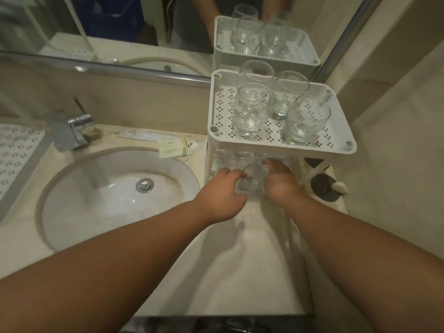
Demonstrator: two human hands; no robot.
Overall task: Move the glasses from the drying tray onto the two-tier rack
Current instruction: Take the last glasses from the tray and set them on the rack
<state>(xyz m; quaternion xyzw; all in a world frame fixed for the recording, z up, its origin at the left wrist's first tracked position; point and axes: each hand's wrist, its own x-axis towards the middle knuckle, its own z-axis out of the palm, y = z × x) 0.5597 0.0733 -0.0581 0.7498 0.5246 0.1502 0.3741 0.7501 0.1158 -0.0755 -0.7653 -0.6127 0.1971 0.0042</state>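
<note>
A white two-tier rack (341, 146) stands on the counter to the right of the sink. Its perforated top tier carries several clear glasses, such as the front left one (249, 116) and the front right one (304, 123). More glasses show dimly on the lower tier (219, 162), under the top shelf. At the front of that lower tier, both hands hold one clear glass (252, 180): my left hand (222, 197) grips its left side and my right hand (280, 182) cups its right side. The drying tray (16, 150) lies at the far left edge, with no glasses on the part that shows.
A round white sink (115, 195) with a chrome tap (72, 131) fills the left of the counter. Paper sachets (175, 146) lie behind the sink. A dark round dish with a pale stone (324, 186) sits right of the rack. A mirror (120, 25) runs along the back wall.
</note>
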